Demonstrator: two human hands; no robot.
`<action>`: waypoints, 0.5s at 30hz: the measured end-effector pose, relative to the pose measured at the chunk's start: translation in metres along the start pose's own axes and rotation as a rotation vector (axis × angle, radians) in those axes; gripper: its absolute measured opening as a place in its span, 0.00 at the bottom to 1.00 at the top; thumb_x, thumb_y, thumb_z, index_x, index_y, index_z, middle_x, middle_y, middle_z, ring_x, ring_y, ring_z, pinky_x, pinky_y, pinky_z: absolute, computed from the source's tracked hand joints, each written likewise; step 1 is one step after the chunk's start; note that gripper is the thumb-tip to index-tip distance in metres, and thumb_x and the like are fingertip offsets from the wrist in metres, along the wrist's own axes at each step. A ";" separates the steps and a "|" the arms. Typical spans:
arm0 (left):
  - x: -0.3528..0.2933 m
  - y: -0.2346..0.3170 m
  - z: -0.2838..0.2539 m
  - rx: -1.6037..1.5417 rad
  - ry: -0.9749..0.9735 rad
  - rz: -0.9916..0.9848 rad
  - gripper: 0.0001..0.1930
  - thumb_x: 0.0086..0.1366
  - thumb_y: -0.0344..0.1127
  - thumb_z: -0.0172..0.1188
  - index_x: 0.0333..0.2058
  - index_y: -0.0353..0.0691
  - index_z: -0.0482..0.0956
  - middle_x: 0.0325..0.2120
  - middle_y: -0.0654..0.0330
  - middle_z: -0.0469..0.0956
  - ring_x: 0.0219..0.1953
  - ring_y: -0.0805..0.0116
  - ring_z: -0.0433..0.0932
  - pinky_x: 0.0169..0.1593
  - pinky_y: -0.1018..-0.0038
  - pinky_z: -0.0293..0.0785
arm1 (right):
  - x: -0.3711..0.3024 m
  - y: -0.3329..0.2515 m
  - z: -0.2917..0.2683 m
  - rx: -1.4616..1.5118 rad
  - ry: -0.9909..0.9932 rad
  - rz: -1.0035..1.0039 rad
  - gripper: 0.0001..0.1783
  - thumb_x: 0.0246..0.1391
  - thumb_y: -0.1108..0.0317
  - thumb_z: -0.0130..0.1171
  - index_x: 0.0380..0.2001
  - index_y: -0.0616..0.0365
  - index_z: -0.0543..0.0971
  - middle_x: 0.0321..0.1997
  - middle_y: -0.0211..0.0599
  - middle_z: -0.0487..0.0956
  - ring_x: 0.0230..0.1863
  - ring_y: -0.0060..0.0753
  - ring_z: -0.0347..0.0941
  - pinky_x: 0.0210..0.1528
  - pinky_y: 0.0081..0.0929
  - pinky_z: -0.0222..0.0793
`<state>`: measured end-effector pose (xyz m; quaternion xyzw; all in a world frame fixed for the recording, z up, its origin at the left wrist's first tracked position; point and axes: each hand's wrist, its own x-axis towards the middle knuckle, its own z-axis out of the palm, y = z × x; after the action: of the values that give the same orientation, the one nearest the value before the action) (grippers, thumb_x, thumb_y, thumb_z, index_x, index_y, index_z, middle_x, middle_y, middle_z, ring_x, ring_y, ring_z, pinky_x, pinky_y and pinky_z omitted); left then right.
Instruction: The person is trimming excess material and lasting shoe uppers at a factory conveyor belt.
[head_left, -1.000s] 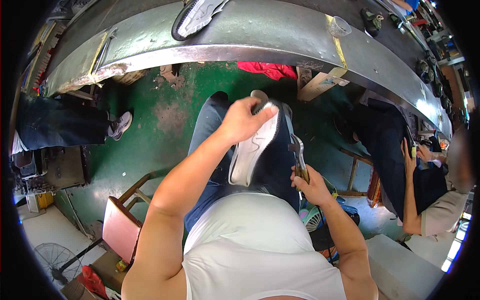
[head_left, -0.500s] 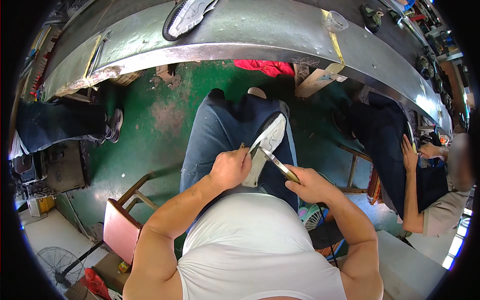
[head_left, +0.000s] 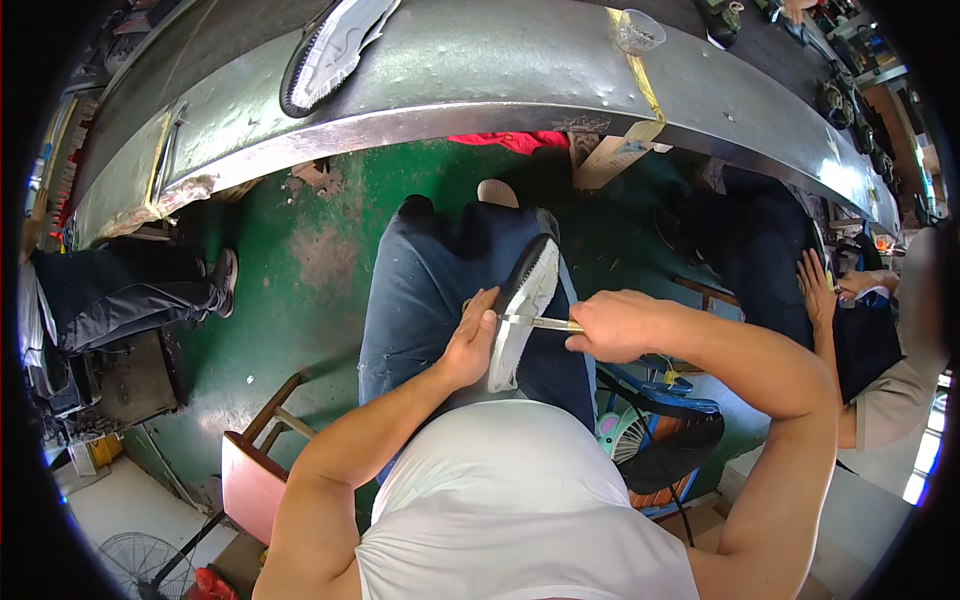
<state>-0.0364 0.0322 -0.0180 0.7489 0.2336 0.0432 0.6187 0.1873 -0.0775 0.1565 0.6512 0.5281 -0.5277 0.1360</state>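
Note:
An unfinished shoe lies sole up across my thighs, its white underside framed by a dark, pleated edge near the toe. My left hand grips it from the left side, thumb near the rim and fingers along the upper. From the right, my right hand is closed round the handles of metal pliers. Their head reaches across the underside to the shoe's left edge, beside my left thumb. The jaws are too small to make out.
A metal-topped bench runs ahead, with another unfinished shoe and a clear plastic cup on it. A co-worker's hand shows at right. A stool stands at left; a small fan is by my right side.
My right hand has swung the pliers up and level across the shoe, the elbow lifting outward. My left hand has shifted from pinching near the pliers to lying along the shoe's side.

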 end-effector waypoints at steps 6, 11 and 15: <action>0.010 -0.011 -0.017 -0.200 -0.154 -0.003 0.37 0.76 0.48 0.43 0.72 0.31 0.43 0.72 0.38 0.44 0.76 0.48 0.36 0.75 0.63 0.38 | 0.053 0.058 0.042 -0.106 0.448 -0.286 0.13 0.57 0.57 0.62 0.35 0.56 0.79 0.30 0.46 0.82 0.34 0.51 0.81 0.38 0.45 0.75; 0.017 0.012 -0.020 0.011 -0.181 -0.004 0.44 0.68 0.42 0.58 0.74 0.42 0.40 0.70 0.40 0.45 0.73 0.46 0.44 0.73 0.60 0.43 | 0.068 0.068 0.078 0.160 0.662 -0.290 0.13 0.55 0.58 0.63 0.38 0.54 0.79 0.32 0.44 0.81 0.36 0.50 0.80 0.40 0.44 0.75; 0.020 0.009 -0.017 0.050 -0.167 -0.005 0.46 0.65 0.40 0.61 0.74 0.45 0.42 0.69 0.40 0.49 0.70 0.45 0.50 0.73 0.61 0.46 | 0.040 0.067 0.067 0.339 0.468 -0.329 0.20 0.54 0.60 0.64 0.49 0.56 0.78 0.38 0.49 0.80 0.43 0.51 0.78 0.45 0.41 0.74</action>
<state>-0.0226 0.0545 -0.0103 0.7645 0.1840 -0.0265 0.6172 0.2018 -0.1323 0.0705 0.6741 0.5477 -0.4593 -0.1862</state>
